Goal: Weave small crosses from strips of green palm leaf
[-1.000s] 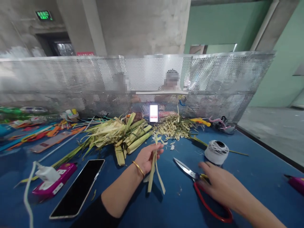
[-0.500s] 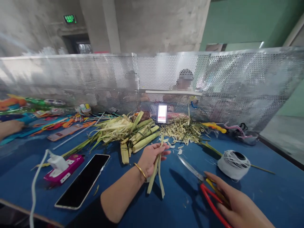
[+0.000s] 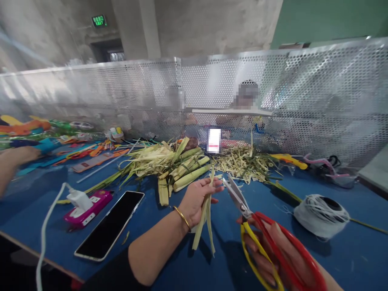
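Note:
My left hand (image 3: 197, 198) is closed round a few pale green leaf strips (image 3: 206, 218), which hang down below the palm over the blue table (image 3: 169, 258). A gold bangle sits on that wrist. My right hand (image 3: 273, 258) grips a pair of scissors (image 3: 257, 226) with one red and one yellow handle. The scissors are lifted off the table, and their blades point up and left, close to the top of the strips.
A pile of green stalks and leaves (image 3: 169, 163) and a heap of cut scraps (image 3: 242, 163) lie behind my hands. A spool of white string (image 3: 321, 216) sits at the right. A black phone (image 3: 110, 224) and a pink power bank with charger (image 3: 86, 204) lie at the left. Another person's hand (image 3: 15, 159) shows at far left. A perforated metal screen (image 3: 121, 97) backs the table.
My right hand has taken the scissors off the table and raised them toward the strips. My left hand has lifted the strips slightly. The view has shifted right.

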`<state>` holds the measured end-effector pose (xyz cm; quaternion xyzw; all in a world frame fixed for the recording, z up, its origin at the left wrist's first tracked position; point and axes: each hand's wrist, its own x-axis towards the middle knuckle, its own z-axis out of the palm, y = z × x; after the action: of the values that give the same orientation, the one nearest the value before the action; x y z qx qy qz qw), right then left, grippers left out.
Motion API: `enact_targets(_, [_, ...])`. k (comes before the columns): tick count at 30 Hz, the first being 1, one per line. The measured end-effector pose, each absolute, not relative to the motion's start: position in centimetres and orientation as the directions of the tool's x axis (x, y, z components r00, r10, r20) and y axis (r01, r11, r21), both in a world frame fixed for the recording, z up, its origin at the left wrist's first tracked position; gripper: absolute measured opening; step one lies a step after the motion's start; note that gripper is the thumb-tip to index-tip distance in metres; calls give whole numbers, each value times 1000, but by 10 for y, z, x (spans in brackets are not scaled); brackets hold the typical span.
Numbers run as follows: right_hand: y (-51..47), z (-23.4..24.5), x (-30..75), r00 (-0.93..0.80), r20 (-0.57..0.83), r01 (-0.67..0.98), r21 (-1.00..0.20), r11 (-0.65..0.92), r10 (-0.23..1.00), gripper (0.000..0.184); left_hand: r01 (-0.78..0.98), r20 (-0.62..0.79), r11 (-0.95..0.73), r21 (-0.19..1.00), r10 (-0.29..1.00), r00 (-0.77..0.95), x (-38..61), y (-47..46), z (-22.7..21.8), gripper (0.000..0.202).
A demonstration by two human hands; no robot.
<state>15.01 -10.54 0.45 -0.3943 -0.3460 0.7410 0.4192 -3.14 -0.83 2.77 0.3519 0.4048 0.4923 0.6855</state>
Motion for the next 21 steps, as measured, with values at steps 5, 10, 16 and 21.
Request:
enact_targets(5, [-99, -1, 150, -355, -333, -317, -836, -448, 874, 53, -363, -199, 266, 893, 957, 213, -30, -8, 27, 26])
enact_targets(10, [-101, -1, 146, -367, -359, -317, -819, -478, 858, 53, -323, -182, 240, 916, 963, 200, -28, -11, 25, 23])
enact_targets(16, [-103, 1, 145, -381, -382, -341, -789, -512, 842, 52, -305, -189, 243, 921, 962, 195, -26, -11, 21, 28])
enact_targets(21, [-101, 4, 144, -382, -420, -324, -773, -545, 823, 55, -274, -199, 250, 929, 959, 201, -25, -12, 20, 25])
